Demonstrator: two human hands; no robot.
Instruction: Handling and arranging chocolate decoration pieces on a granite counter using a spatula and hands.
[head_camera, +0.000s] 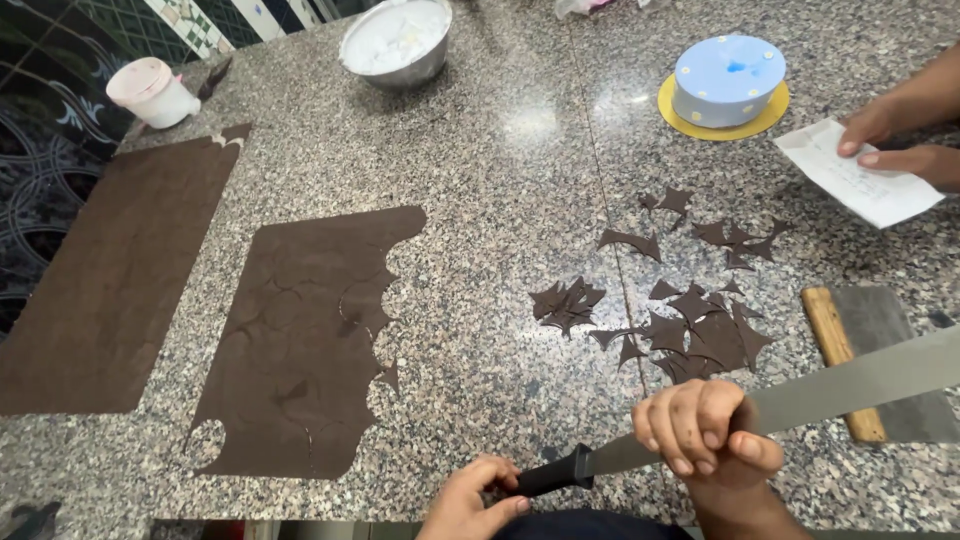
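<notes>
Item: long knife (800, 395), held across the near edge of the granite counter (500, 180). My left hand (478, 497) closed on its black handle; my right hand (705, 425) wrapped round the blade. Beyond the knife: 1 chocolate sheet (300, 340) with circles partly cut out; offcut scraps (690, 320) piled; 1 sheet (120, 280) uncut.

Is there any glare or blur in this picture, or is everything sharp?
Head view: a soft bright glare patch sits on the granite counter near the blue cake; the long knife blade shines pale; the chocolate scraps look sharp; the right hand is slightly soft; counter edges bow a little from the wide lens.
</notes>
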